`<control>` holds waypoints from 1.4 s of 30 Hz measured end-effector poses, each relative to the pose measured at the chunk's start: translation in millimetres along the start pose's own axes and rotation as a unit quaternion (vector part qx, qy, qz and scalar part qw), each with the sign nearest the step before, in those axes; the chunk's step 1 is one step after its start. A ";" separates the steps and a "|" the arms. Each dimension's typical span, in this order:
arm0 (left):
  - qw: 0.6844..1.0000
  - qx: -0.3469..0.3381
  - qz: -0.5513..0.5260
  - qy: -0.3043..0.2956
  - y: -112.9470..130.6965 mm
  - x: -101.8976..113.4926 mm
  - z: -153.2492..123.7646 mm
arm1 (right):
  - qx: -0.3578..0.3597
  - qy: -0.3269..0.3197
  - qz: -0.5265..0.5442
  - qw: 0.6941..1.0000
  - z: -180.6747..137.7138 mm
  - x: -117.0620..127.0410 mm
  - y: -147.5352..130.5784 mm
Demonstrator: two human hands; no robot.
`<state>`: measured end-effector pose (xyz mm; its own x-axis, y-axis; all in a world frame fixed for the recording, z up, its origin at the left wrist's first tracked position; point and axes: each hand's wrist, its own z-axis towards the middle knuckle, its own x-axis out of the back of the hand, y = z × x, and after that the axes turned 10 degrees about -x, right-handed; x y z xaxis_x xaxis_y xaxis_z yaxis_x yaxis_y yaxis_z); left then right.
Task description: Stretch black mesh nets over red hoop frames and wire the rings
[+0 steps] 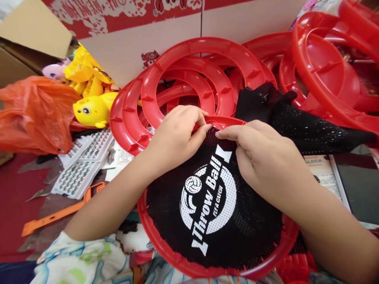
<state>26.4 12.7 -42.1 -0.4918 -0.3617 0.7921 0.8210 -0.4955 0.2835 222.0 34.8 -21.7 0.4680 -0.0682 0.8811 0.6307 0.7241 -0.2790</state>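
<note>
A red plastic ring [291, 232] rests against my lap, with a round black mesh net [254, 209] stretched across it. White "Throw Ball" lettering is printed on the mesh. At the far rim my left hand [177, 136] is closed, its thumb and fingertips pinching the mesh edge. Facing it, my right hand [260, 157] presses a digit on the mesh by the same spot. Its other fingers curl at the rim, partly hidden. Between the fingertips a short stretch of rim shows small pegs or holes.
Several bare red rings [207, 45] lean against white cartons [174, 37] behind. Loose black mesh [266, 110] lies at right. On the left are an orange plastic bag [35, 114], yellow toys [93, 110], white trays of small round pieces [78, 169] and an orange strap-like part [59, 213].
</note>
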 end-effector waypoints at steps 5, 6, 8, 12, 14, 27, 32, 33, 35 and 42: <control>1.000 0.008 0.008 -0.002 -0.3 -3.7 -0.3 | -0.004 -0.006 -0.018 1.000 1.0 -0.9 0.0; 1.000 0.009 0.005 -0.001 -0.2 -4.1 -0.3 | -0.010 -0.005 -0.015 1.000 1.5 -0.3 0.0; 1.000 0.018 -0.009 -0.001 0.2 -3.8 -0.1 | -0.040 -0.003 0.013 0.999 3.2 1.5 0.4; 0.997 0.052 -0.048 -0.007 1.6 -1.3 0.4 | -0.133 0.014 0.139 0.981 5.5 4.6 2.9; 0.997 0.055 -0.057 -0.015 2.0 -0.4 0.3 | -0.168 0.013 0.186 0.968 5.5 4.7 3.9; 1.000 0.003 -0.011 -0.020 2.3 -2.4 -4.0 | -0.226 0.047 0.210 0.950 8.9 0.5 5.1; 1.000 -0.002 -0.006 -0.012 4.2 -2.6 -5.9 | -0.220 0.069 0.197 0.953 8.1 -3.3 5.8; 1.000 -0.001 -0.006 -0.009 4.5 -2.7 -6.3 | -0.220 0.069 0.197 0.953 8.5 -4.1 6.2; 1.000 -0.003 -0.004 -0.004 5.2 -2.4 -6.9 | -0.222 0.066 0.192 0.954 9.9 -5.2 6.8; 0.996 -0.070 0.000 -0.060 7.8 2.2 -6.6 | -0.197 0.054 0.166 0.965 12.5 -7.2 10.1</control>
<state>29.8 2.8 -41.7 -0.4475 -0.2689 0.8529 0.7681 -0.6040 0.2126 217.3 51.1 -26.1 0.7335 0.0368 0.6787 0.6105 0.4033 -0.6816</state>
